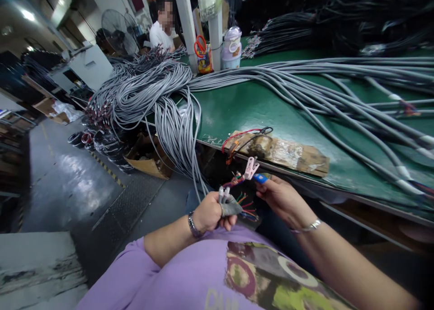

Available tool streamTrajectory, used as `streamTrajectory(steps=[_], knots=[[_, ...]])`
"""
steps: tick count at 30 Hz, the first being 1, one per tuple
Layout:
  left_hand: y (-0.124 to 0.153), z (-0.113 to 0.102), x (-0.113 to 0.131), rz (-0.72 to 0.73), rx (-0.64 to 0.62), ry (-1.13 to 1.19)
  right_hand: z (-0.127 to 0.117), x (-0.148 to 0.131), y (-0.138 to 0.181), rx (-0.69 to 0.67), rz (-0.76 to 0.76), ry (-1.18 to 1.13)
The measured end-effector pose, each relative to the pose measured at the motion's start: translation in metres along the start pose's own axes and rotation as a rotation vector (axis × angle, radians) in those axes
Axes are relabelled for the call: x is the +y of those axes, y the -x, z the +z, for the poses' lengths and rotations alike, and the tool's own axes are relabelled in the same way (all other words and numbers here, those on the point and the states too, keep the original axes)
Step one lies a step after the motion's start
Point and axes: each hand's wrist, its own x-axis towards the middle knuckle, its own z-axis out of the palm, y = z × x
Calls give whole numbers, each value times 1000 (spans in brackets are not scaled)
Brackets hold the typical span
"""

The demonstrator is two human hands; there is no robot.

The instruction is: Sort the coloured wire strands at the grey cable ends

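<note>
My left hand is closed around grey cables whose white-banded ends stick up from the fist. A grey covering wraps one of its fingers. Thin coloured wires fan out to the right of that hand, and more reddish wires show just above it. My right hand is pinched beside a blue piece at its fingertips; whether this is a finger wrap or a held thing I cannot tell. Touching or just beyond it is a pink clothespin, at the bench edge.
Long grey cables run across the green bench, with a heaped bundle hanging off its left end. A taped cardboard strip with red and black leads lies at the front edge. A person sits beyond, near a fan.
</note>
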Motion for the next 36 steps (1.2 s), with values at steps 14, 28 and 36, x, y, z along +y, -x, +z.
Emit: streamTrajectory(steps=[14,28,36], knots=[[-30,7,21,-30,-124,253,32,-19,3,-323,68,-77],[-35,6,23,-56,-133,300,40,-11,5,-196,-26,-79],[-37,6,21,-56,-130,286,43,-16,1,-249,68,-280]])
